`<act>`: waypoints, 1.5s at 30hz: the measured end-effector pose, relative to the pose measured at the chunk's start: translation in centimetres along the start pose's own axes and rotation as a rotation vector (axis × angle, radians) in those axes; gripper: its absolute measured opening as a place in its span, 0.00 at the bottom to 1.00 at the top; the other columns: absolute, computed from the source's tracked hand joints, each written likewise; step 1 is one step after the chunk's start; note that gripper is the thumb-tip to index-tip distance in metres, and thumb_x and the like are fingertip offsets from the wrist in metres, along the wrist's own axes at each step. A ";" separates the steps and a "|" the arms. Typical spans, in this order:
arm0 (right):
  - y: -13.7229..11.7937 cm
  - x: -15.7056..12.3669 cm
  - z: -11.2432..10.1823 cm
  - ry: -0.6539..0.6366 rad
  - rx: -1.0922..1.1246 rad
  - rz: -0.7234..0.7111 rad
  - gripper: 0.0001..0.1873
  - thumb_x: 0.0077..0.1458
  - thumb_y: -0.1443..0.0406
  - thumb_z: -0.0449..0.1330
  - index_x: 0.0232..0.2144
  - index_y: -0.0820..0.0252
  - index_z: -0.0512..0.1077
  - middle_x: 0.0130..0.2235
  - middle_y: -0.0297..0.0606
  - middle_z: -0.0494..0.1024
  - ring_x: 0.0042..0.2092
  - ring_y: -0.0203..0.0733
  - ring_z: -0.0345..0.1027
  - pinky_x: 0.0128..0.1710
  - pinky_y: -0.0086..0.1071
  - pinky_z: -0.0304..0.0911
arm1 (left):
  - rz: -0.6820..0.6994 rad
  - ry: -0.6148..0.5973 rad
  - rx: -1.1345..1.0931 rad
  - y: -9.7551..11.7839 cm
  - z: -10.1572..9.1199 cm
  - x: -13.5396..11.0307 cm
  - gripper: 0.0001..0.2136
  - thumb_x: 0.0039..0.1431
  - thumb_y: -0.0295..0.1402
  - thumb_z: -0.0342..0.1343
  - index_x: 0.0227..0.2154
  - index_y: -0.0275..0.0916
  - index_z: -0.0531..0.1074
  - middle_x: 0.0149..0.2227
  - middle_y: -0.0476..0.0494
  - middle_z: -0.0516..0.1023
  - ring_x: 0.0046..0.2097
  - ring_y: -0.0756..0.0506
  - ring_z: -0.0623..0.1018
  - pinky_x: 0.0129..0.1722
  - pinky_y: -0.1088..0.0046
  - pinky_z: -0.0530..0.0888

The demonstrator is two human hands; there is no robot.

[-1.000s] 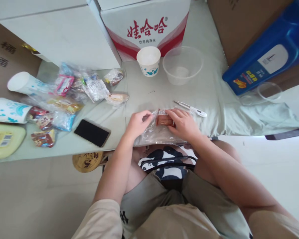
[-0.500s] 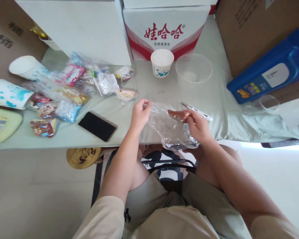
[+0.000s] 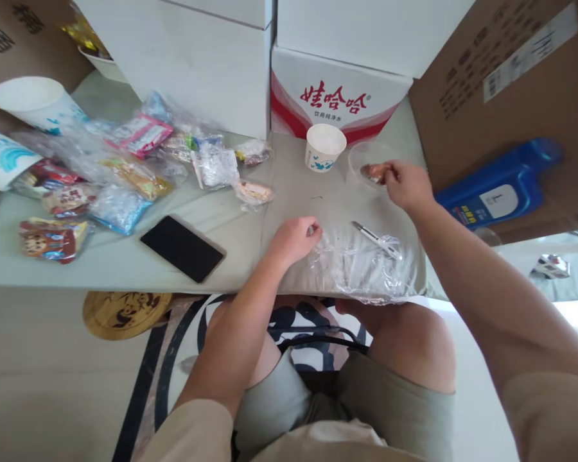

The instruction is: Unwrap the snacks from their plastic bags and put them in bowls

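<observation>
In my right hand [image 3: 408,185] is a small brown packet [image 3: 376,172], pinched between thumb and fingers at the clear round plastic tub [image 3: 359,160]. Whether the packet touches the tub is hard to make out. My left hand [image 3: 296,240] is closed on the edge of a crumpled clear plastic bag [image 3: 383,282], which lies spread along the front of the table. A white utility knife [image 3: 378,240] lies by the bag, partly under its film. Left of the tub stands a white paper cup [image 3: 324,147] with a blue leaf print.
Packaged snacks [image 3: 139,135] are heaped at the left, beside tipped paper cups [image 3: 33,102]. A black phone [image 3: 182,249] lies nearer the front edge. White boxes [image 3: 337,102] line the back. A blue bottle [image 3: 501,186] leans against the brown carton [image 3: 501,77] at right.
My right hand has carried the brown packet away from the bag, forward and right to the tub. The bag has sunk flat onto the table, its edge still in my left hand.
</observation>
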State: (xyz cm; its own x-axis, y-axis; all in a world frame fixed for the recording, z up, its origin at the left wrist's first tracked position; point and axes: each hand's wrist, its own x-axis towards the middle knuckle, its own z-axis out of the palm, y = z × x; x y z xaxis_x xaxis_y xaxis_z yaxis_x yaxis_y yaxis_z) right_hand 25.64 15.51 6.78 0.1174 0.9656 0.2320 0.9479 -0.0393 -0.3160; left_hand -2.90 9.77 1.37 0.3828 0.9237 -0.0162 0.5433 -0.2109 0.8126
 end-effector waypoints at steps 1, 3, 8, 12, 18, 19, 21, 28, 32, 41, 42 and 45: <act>-0.1 0.1 0.3 -0.043 -0.035 0.027 0.14 0.61 0.61 0.54 0.38 0.58 0.78 0.40 0.51 0.83 0.46 0.60 0.76 0.49 0.53 0.68 | 0.004 0.000 -0.009 0.0 -0.1 0.0 0.06 0.60 0.31 0.59 0.27 0.42 0.75 0.21 0.51 0.69 0.24 0.47 0.67 0.29 0.68 0.63; -0.4 -1.4 0.9 -0.025 -0.045 0.028 0.14 0.60 0.60 0.55 0.38 0.58 0.79 0.43 0.51 0.84 0.49 0.60 0.76 0.50 0.52 0.68 | 0.013 0.000 -0.047 -0.1 -0.1 0.0 0.07 0.61 0.32 0.58 0.27 0.42 0.74 0.21 0.50 0.70 0.25 0.47 0.69 0.30 0.68 0.65; -2.5 -11.7 3.1 0.040 0.160 -0.305 0.14 0.62 0.62 0.55 0.46 0.56 0.77 0.48 0.46 0.82 0.49 0.53 0.76 0.50 0.47 0.70 | 0.005 0.142 -0.201 -0.7 0.5 0.5 0.06 0.60 0.31 0.58 0.28 0.40 0.72 0.34 0.44 0.77 0.37 0.46 0.77 0.39 0.69 0.74; -4.4 -18.4 6.2 0.045 0.148 -0.469 0.13 0.61 0.66 0.57 0.46 0.54 0.76 0.50 0.46 0.79 0.54 0.54 0.73 0.53 0.49 0.68 | -0.147 0.154 -0.553 -1.1 0.9 0.7 0.08 0.68 0.38 0.52 0.36 0.41 0.68 0.42 0.42 0.78 0.36 0.47 0.81 0.29 0.73 0.75; -3.2 -18.1 7.8 0.265 0.123 -0.267 0.16 0.60 0.64 0.60 0.51 0.52 0.74 0.55 0.47 0.74 0.58 0.55 0.69 0.57 0.53 0.65 | -0.048 -0.041 -0.695 -2.8 0.0 -0.1 0.37 0.49 0.39 0.73 0.60 0.48 0.61 0.55 0.37 0.77 0.49 0.40 0.82 0.43 0.65 0.80; -2.6 -17.6 7.8 0.287 0.151 -0.202 0.19 0.59 0.63 0.60 0.53 0.53 0.72 0.56 0.48 0.73 0.59 0.56 0.68 0.58 0.55 0.64 | -0.042 -0.093 -0.683 -3.1 -0.2 -0.3 0.44 0.45 0.35 0.75 0.63 0.49 0.58 0.55 0.37 0.77 0.50 0.39 0.82 0.46 0.63 0.80; -1.3 -16.6 7.8 0.298 0.238 -0.098 0.27 0.56 0.62 0.61 0.58 0.55 0.68 0.59 0.51 0.70 0.61 0.58 0.66 0.61 0.57 0.63 | -0.064 -0.145 -0.670 -3.7 -0.6 -0.6 0.48 0.46 0.30 0.74 0.67 0.50 0.54 0.52 0.37 0.80 0.48 0.40 0.83 0.44 0.64 0.79; -0.2 -15.7 7.3 0.035 0.533 0.073 0.17 0.51 0.58 0.65 0.43 0.55 0.74 0.47 0.46 0.81 0.56 0.59 0.73 0.61 0.58 0.62 | -0.093 -0.223 -0.913 -3.4 -3.2 -2.0 0.42 0.43 0.25 0.71 0.63 0.47 0.63 0.39 0.45 0.86 0.35 0.44 0.85 0.29 0.77 0.71; -0.8 -16.2 6.3 0.178 0.915 0.081 0.12 0.61 0.52 0.60 0.40 0.52 0.72 0.45 0.40 0.80 0.50 0.48 0.75 0.57 0.48 0.68 | -0.126 -0.159 -1.064 -3.2 -4.0 -2.6 0.34 0.38 0.25 0.73 0.53 0.44 0.72 0.32 0.49 0.85 0.30 0.46 0.83 0.25 0.77 0.69; -2.2 -14.8 6.5 -0.292 1.130 0.310 0.21 0.51 0.47 0.67 0.35 0.56 0.70 0.29 0.35 0.80 0.29 0.40 0.74 0.33 0.36 0.73 | -0.340 0.007 -0.855 -3.1 -2.8 -1.0 0.16 0.44 0.28 0.70 0.38 0.39 0.75 0.36 0.45 0.85 0.34 0.47 0.84 0.27 0.79 0.74; -2.3 -14.8 6.4 -0.299 1.130 0.339 0.22 0.52 0.46 0.67 0.35 0.55 0.69 0.25 0.32 0.78 0.24 0.38 0.71 0.27 0.33 0.70 | -0.397 0.022 -0.749 -3.2 -2.6 -0.8 0.12 0.48 0.30 0.68 0.36 0.38 0.74 0.34 0.45 0.85 0.32 0.48 0.83 0.27 0.79 0.74; -2.2 -15.1 5.6 -0.214 1.129 0.386 0.21 0.54 0.47 0.66 0.37 0.54 0.68 0.18 0.25 0.72 0.17 0.33 0.62 0.19 0.28 0.59 | -0.480 0.022 -0.537 -3.4 -2.7 -0.6 0.08 0.56 0.33 0.63 0.38 0.38 0.74 0.20 0.52 0.77 0.19 0.51 0.75 0.19 0.80 0.67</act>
State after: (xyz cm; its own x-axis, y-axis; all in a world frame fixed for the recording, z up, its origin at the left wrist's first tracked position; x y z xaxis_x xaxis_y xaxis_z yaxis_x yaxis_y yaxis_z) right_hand 20.15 2.48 -1.17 0.1829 0.9669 -0.1780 0.0570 -0.1912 -0.9799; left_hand -7.02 10.85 0.20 0.1758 0.8826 -0.4361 0.2031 0.4009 0.8933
